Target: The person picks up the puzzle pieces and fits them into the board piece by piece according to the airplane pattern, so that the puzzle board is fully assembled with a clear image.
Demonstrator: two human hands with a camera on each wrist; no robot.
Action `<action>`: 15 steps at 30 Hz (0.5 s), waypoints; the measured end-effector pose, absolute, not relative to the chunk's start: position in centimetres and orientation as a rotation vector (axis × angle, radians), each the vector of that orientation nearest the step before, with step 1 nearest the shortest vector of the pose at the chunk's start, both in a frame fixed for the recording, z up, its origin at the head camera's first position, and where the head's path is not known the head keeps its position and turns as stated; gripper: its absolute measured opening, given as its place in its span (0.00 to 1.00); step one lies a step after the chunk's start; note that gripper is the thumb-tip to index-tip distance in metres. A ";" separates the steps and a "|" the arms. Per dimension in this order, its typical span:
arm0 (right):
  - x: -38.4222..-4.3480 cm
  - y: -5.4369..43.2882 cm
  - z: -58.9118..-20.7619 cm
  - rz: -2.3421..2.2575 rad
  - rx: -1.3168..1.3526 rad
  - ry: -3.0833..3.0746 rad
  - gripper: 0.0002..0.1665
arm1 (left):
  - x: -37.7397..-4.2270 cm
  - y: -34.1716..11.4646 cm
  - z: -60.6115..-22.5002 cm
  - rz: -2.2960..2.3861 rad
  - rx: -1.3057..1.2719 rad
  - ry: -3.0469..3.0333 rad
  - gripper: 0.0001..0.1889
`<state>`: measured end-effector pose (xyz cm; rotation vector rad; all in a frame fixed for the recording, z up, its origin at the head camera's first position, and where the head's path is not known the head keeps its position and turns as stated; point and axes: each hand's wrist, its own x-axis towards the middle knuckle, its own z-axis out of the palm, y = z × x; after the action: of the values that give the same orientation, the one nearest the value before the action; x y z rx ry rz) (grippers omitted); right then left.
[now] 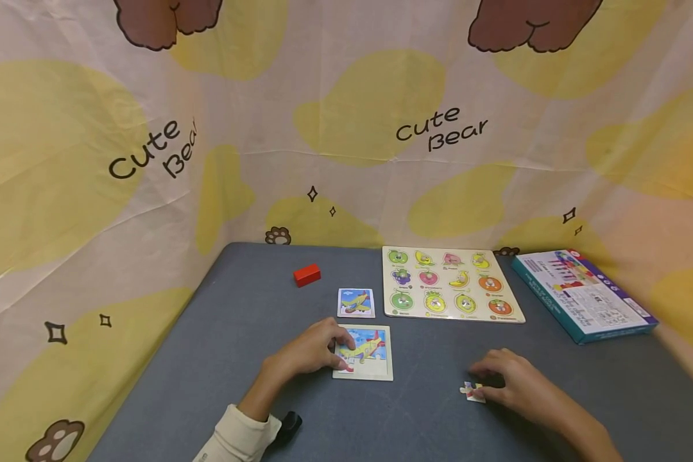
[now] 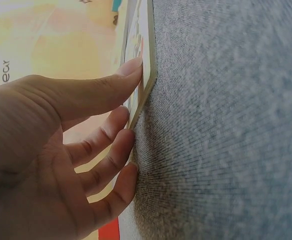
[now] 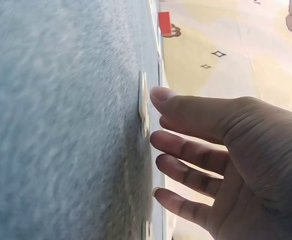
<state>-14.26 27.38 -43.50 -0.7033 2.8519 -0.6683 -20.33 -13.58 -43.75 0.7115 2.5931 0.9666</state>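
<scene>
In the head view a small wooden tray jigsaw puzzle (image 1: 384, 369) shows a yellow airplane with red parts on blue sky; its lower right is bare pale wood. My left hand (image 1: 314, 346) rests on the tray's left side, thumb and a fingertip on the picture. In the left wrist view the thumb (image 2: 128, 70) lies on the board and the other fingers sit along its edge. To the right, loose puzzle pieces (image 1: 471, 393) lie on the table under my right hand (image 1: 511, 385). The right wrist view has its thumb (image 3: 163, 96) just above a piece (image 3: 143, 102), fingers loosely bent and spread.
A matching airplane picture card (image 1: 356, 303) lies behind the tray. Farther back are a red block (image 1: 307, 275), a fruit peg board (image 1: 453, 316) and a teal-edged box (image 1: 589, 298). A black object (image 1: 289, 427) is by the left cuff. Patterned cloth walls (image 1: 352, 115) enclose the table.
</scene>
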 end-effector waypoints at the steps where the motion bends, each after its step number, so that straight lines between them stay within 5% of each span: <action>1: -14.2 27.6 -43.5 -0.664 -0.706 2.852 0.17 | -20.3 -13.6 -43.7 0.968 0.711 2.591 0.14; 15: -13.8 28.2 -43.8 -0.514 -0.614 2.852 0.09 | -20.3 -13.6 -43.7 0.974 0.707 2.592 0.14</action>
<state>-13.79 28.18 -43.81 -0.6136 2.8517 -0.5145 -20.26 -13.56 -43.72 0.7067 2.5925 0.9738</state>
